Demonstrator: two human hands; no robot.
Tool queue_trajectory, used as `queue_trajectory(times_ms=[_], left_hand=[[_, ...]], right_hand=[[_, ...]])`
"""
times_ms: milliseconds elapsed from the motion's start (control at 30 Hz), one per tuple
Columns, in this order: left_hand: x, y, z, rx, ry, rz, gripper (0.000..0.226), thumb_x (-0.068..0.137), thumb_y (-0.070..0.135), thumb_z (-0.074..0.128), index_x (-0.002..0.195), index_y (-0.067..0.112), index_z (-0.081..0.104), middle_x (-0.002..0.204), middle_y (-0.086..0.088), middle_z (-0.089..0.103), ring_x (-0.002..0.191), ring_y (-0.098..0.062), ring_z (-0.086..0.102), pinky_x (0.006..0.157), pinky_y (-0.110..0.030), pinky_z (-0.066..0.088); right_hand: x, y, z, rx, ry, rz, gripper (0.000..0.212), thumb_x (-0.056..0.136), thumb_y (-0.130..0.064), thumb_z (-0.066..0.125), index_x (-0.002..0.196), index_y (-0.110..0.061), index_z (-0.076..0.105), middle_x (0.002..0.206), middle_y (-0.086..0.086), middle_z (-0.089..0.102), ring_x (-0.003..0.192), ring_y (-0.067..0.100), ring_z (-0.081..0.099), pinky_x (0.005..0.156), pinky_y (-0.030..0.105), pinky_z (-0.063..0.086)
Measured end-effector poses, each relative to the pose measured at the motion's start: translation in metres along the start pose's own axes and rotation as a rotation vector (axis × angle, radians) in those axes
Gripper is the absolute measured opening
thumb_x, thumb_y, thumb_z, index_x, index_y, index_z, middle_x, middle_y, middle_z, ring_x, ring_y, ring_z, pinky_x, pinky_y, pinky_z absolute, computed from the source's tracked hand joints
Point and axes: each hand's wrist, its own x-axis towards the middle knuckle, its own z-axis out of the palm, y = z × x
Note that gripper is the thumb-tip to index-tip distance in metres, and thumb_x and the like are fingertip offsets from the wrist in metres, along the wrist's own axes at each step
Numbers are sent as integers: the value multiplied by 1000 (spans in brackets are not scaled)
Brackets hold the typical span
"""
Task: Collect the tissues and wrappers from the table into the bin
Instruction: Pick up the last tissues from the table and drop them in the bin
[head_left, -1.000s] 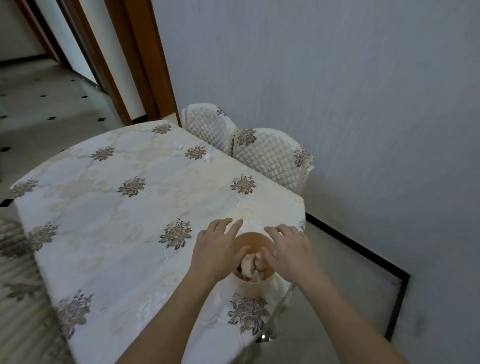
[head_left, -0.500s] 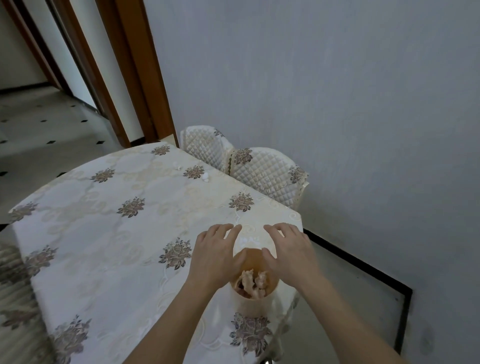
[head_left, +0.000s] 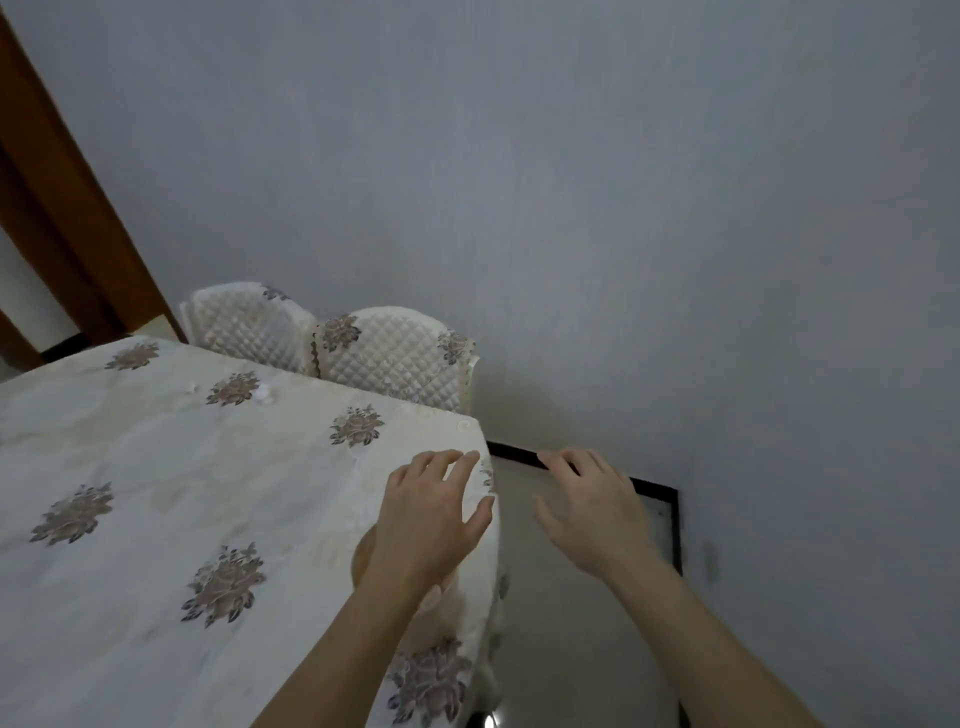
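My left hand (head_left: 428, 512) hovers with spread, relaxed fingers over the table's near right corner and holds nothing. Beneath its wrist only a sliver of the tan bin (head_left: 362, 564) shows; its contents are hidden. My right hand (head_left: 592, 512) is spread open past the table edge, above the floor, also holding nothing. A small white tissue scrap (head_left: 263, 393) lies on the cloth near the far edge, and a smaller white bit (head_left: 193, 387) lies to its left.
The table (head_left: 156, 493) wears a cream cloth with brown flower prints. Two quilted chair backs (head_left: 395, 358) stand behind its far edge against the grey wall. A wooden door frame (head_left: 67, 208) rises at the left. Bare floor (head_left: 582, 623) lies to the right.
Both hands have lifted off the bin and spread apart, the right one moving out over the floor. The view has tilted up toward the wall, so the bin is now mostly hidden.
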Motion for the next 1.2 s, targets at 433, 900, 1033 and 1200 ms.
queue_trajectory(times_ms=[433,900,1033,1200], left_hand=[[29,53,32,-107,-36,249,56,85,58,43,128,25,58,122,4,64,113,-19,57,90,-38,47],[111,71,86,-28,-65,216,52,85,55,46,126,25,57,120,4,63,110,-19,56,87,-37,47],[169,81,113,-11,-60,159,52,85,54,44,125,24,58,120,3,64,111,-21,56,87,-40,49],[230,96,129,14,-40,45,51,85,54,44,124,24,58,121,3,63,113,-21,56,89,-40,49]], right_hand=[[-48,49,-14,-131,21,261,53,77,-46,49,120,-19,62,111,2,64,104,25,58,79,40,50],[32,123,29,-46,-46,207,45,80,-41,55,117,-16,64,108,6,65,103,28,58,78,41,50],[90,166,50,5,-99,159,45,82,-41,54,118,-15,63,112,8,64,107,29,57,83,43,51],[164,216,66,41,-148,50,39,86,-38,59,118,-16,62,117,6,62,109,26,54,85,40,49]])
